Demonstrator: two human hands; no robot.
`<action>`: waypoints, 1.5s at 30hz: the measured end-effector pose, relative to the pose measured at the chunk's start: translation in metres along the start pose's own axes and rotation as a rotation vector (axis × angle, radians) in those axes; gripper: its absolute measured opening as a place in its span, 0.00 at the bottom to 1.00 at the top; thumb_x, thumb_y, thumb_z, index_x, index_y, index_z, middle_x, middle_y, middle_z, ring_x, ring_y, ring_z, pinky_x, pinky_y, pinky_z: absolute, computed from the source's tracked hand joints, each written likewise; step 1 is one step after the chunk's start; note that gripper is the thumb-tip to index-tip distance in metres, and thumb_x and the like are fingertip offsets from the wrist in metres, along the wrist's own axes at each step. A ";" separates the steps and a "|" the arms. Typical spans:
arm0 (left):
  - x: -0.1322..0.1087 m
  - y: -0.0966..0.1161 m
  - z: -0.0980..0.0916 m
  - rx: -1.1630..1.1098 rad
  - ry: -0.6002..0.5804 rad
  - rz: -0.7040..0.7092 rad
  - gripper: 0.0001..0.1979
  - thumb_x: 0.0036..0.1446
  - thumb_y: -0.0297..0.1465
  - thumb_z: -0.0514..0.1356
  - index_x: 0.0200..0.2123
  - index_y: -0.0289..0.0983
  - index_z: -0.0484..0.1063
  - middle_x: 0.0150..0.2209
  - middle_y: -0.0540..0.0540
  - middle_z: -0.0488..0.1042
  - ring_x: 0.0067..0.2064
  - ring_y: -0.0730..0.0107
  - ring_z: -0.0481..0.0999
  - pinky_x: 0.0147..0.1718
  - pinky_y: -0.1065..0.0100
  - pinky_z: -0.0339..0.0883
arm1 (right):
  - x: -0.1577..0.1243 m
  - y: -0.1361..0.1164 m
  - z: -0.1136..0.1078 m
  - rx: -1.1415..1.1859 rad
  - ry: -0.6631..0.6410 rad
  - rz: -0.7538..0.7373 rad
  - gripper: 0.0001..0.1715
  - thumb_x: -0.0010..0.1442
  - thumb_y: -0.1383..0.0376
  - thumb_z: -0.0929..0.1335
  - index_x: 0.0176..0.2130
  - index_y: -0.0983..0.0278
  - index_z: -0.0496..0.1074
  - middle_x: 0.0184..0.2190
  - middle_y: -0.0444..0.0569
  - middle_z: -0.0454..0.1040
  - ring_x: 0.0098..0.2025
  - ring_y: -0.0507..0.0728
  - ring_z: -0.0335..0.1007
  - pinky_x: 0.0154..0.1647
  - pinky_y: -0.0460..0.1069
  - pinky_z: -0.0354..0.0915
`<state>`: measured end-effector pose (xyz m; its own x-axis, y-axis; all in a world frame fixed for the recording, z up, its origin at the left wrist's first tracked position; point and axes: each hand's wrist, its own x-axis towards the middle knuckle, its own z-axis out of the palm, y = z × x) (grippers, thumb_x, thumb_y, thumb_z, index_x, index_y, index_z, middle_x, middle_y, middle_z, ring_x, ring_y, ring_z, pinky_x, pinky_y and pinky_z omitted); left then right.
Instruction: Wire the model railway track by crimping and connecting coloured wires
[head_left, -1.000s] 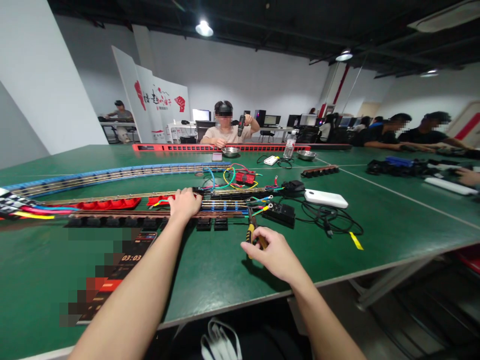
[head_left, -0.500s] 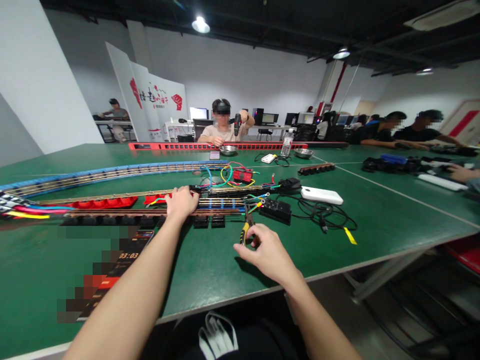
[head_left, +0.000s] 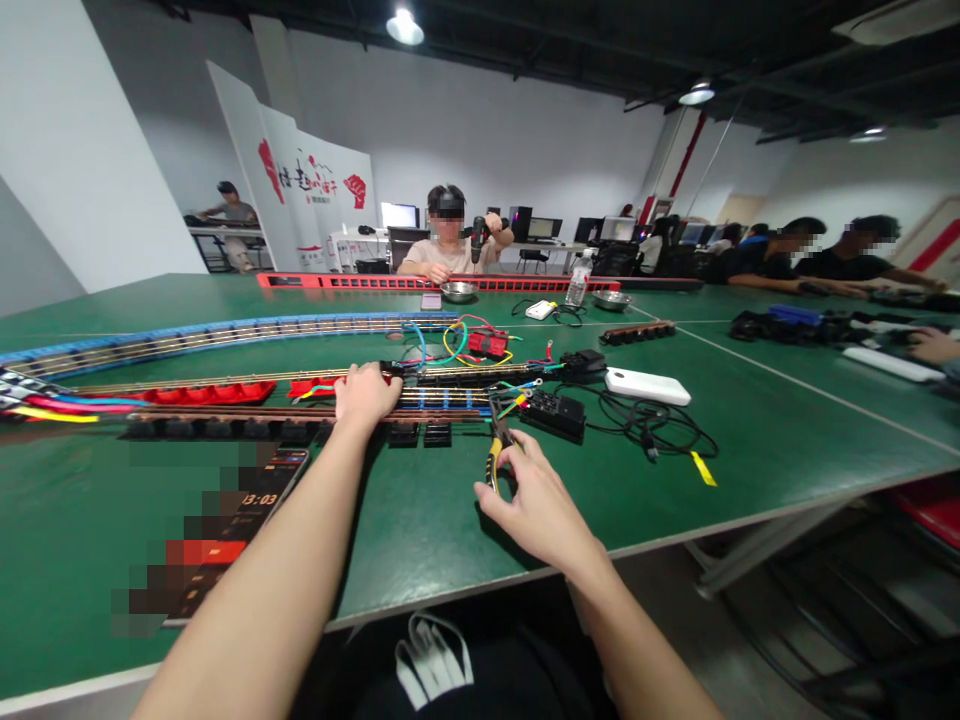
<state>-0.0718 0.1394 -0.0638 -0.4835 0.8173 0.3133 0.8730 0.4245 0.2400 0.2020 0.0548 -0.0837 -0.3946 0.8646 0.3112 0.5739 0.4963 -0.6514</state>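
Note:
My left hand (head_left: 367, 395) is closed over the middle of the toy-like track strips, fingers curled down on the blue slotted track (head_left: 442, 398). My right hand (head_left: 532, 495) has a pair of pliers (head_left: 493, 462) with yellow-and-black handles between thumb and fingers. The jaws of the pliers point away from me, close to the track's right end and a green wire. Whether they grip the wire, I cannot tell. Beside the jaws lie wires with ring terminals (head_left: 517, 402) and a black box (head_left: 553, 414). A brown rail with black feet (head_left: 225, 422) runs along the near side.
A phone (head_left: 259, 510) lies under my left forearm. To the right are a white power bank (head_left: 647, 386) and coiled black cable (head_left: 660, 425). Further back are a curved blue track (head_left: 225, 330), metal bowls (head_left: 459, 291), a bottle (head_left: 578, 280) and a person holding a drill (head_left: 478, 238).
The camera view has shifted slightly. The pliers' handles look a little further apart in my right hand. My left hand stays on the track.

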 end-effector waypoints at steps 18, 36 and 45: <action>0.002 0.005 -0.002 -0.064 -0.029 -0.002 0.20 0.56 0.40 0.50 0.45 0.36 0.71 0.45 0.35 0.77 0.50 0.48 0.74 0.47 0.54 0.64 | 0.015 0.003 -0.006 1.446 -0.073 0.601 0.15 0.47 0.60 0.75 0.34 0.65 0.75 0.40 0.50 0.77 0.34 0.53 0.72 0.27 0.45 0.63; 0.000 0.006 -0.001 -0.063 -0.021 -0.003 0.19 0.56 0.40 0.51 0.45 0.35 0.70 0.46 0.34 0.77 0.50 0.48 0.74 0.48 0.53 0.63 | 0.012 -0.006 -0.014 1.981 -0.163 0.844 0.07 0.52 0.64 0.67 0.28 0.67 0.70 0.29 0.52 0.72 0.22 0.47 0.56 0.18 0.41 0.52; 0.000 0.007 0.000 -0.067 -0.011 -0.022 0.21 0.54 0.44 0.52 0.44 0.35 0.71 0.43 0.35 0.77 0.48 0.47 0.75 0.47 0.54 0.65 | -0.014 -0.027 -0.028 1.865 -0.175 0.751 0.10 0.50 0.62 0.71 0.28 0.67 0.72 0.31 0.49 0.73 0.23 0.47 0.56 0.17 0.41 0.49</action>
<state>-0.0654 0.1423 -0.0616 -0.5012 0.8126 0.2977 0.8561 0.4153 0.3077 0.2124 0.0316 -0.0513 -0.5948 0.7486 -0.2928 -0.6293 -0.6603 -0.4099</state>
